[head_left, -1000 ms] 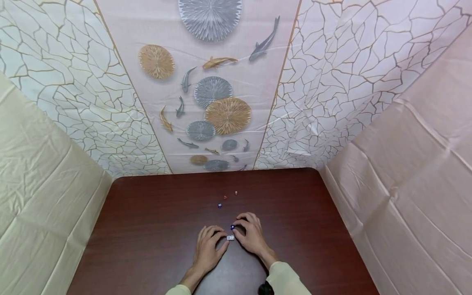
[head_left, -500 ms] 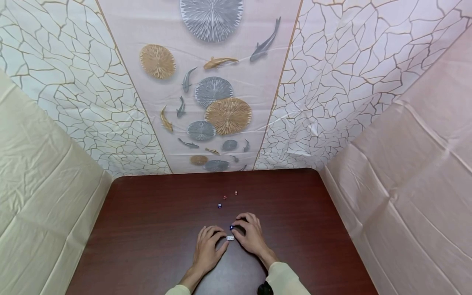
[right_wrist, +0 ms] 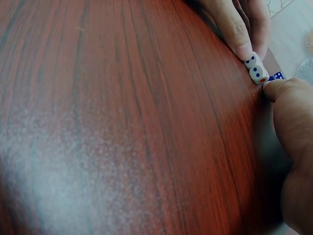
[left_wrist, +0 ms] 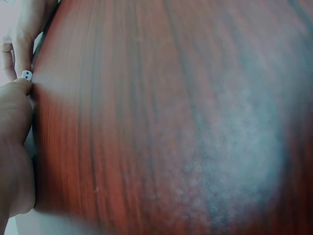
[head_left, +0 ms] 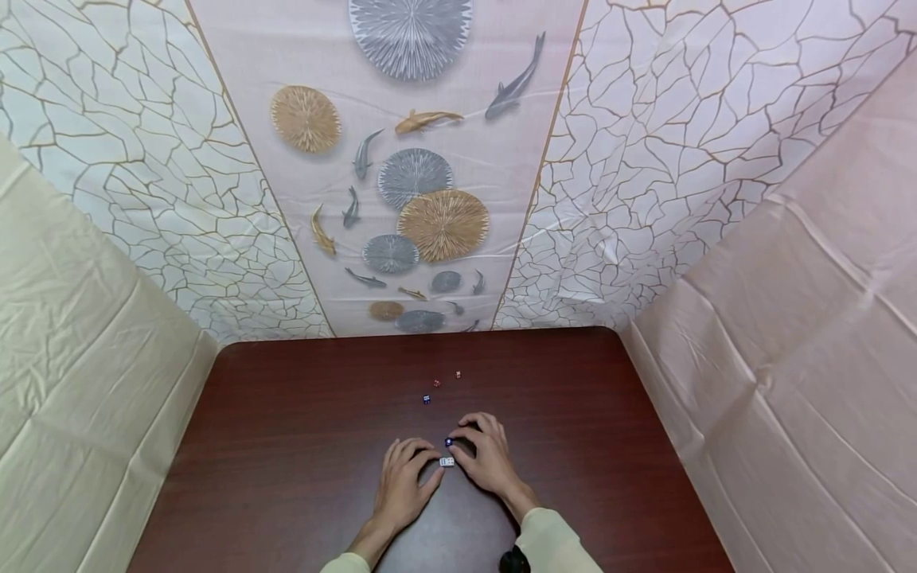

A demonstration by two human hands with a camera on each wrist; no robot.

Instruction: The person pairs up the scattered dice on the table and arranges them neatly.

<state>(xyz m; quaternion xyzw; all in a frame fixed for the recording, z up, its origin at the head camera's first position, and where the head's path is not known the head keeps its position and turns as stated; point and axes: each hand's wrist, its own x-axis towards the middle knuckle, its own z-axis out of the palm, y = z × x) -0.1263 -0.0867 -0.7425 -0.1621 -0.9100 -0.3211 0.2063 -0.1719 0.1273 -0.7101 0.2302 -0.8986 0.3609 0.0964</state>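
Taking the far table edge as 12 o'clock, I see that the blue die [head_left: 448, 442] in the right hand [head_left: 489, 455] has crept slightly towards 9 o'clock over the last second; it now sits just off the 12 o'clock side of the white dice [head_left: 447, 461]. The white dice have barely shifted, and the left hand [head_left: 403, 483] looks the same.

I have the right thumb and forefinger pinching that blue die, the other fingers curving out towards 12. On the left, thumb and forefinger grip the nearer end of the white pair, which stand side by side. From the pair, the left forearm runs out between 7 and 8 o'clock, the right near 4. I can't tell whether the held blue die touches the table [head_left: 286, 477].

From the held die, a second blue die [head_left: 426, 399] lies at 11, a red die [head_left: 437, 383] between 11 and 12, a pale die [head_left: 458, 375] just past 12.
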